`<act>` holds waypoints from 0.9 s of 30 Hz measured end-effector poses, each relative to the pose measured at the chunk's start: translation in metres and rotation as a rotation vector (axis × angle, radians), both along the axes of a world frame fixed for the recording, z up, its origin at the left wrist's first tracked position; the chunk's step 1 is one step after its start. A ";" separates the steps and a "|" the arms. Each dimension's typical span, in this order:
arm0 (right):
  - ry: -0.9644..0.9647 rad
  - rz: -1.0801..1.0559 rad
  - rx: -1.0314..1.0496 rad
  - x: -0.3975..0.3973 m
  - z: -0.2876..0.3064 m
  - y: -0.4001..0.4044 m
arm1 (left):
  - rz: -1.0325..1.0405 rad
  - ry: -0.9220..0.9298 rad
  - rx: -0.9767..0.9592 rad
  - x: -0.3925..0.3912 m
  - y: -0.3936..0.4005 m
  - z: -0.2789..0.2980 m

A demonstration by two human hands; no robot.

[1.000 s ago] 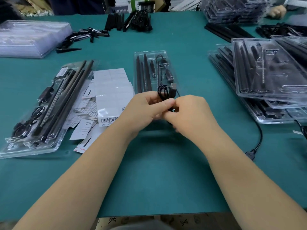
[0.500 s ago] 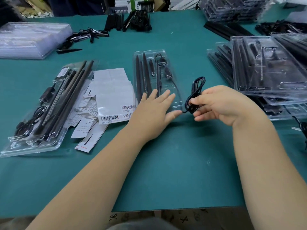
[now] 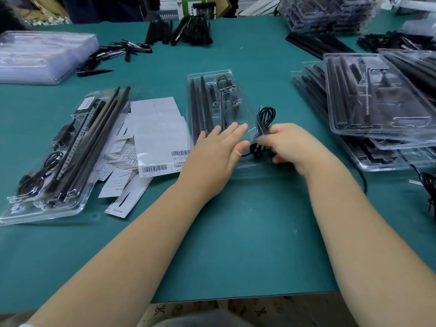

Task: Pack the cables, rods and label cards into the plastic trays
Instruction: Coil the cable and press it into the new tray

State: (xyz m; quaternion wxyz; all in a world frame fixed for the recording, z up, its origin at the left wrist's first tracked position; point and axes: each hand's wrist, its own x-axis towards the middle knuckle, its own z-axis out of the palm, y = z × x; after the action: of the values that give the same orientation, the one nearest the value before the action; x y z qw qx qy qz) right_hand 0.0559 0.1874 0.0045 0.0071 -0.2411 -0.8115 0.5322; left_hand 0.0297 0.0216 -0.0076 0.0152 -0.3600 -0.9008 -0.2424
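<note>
A clear plastic tray (image 3: 212,76) lies in the middle of the green table, with black rods (image 3: 200,107) and a small cable in its slots. My left hand (image 3: 217,156) rests flat on the tray's near end, fingers straight. My right hand (image 3: 292,147) pinches a coiled black cable (image 3: 265,121) just right of the tray, loops standing up above my fingers. White label cards (image 3: 158,135) with barcodes lie in a loose pile to the left of the tray.
A filled tray (image 3: 59,208) lies at the left. Stacked trays (image 3: 377,128) fill the right side, with a loose cable (image 3: 427,185) at the right edge. Empty trays (image 3: 40,55), black rods (image 3: 162,31) and black clips (image 3: 122,49) sit at the back.
My hands came apart: the right hand carried the coiled cable to the right of the tray, and the left hand flattened onto the tray's near end. Since half a second ago, little has moved.
</note>
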 end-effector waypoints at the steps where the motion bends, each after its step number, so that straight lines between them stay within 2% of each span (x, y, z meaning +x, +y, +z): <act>1: -0.003 0.008 0.091 -0.005 -0.001 -0.002 | 0.000 0.001 -0.006 0.000 0.000 0.000; 4: -0.051 0.073 0.365 -0.019 -0.005 -0.006 | 0.000 -0.006 -0.021 0.000 0.000 0.000; 7: -0.109 0.094 0.681 -0.023 -0.010 -0.015 | 0.009 -0.025 0.044 0.001 -0.001 0.000; 12: -0.083 0.154 1.006 -0.017 -0.018 -0.032 | 0.013 -0.034 0.085 0.002 -0.001 0.002; 15: -0.084 0.134 1.009 -0.016 -0.018 -0.034 | 0.012 -0.039 0.086 0.002 -0.001 0.002; 20: -0.053 0.022 0.860 -0.017 -0.022 -0.034 | 0.005 -0.021 0.033 0.000 0.000 0.000; 23: -0.097 0.135 0.954 -0.015 -0.027 -0.033 | -0.005 -0.014 0.002 -0.001 0.000 0.000; 27: -0.131 0.309 0.924 -0.017 -0.031 -0.029 | -0.021 -0.016 -0.041 -0.002 0.001 0.000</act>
State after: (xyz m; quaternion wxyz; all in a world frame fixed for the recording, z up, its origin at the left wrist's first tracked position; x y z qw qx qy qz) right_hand 0.0388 0.1588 -0.0268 -0.0169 -0.1227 -0.9877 0.0950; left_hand 0.0282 0.0222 -0.0081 -0.0019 -0.3679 -0.9018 -0.2267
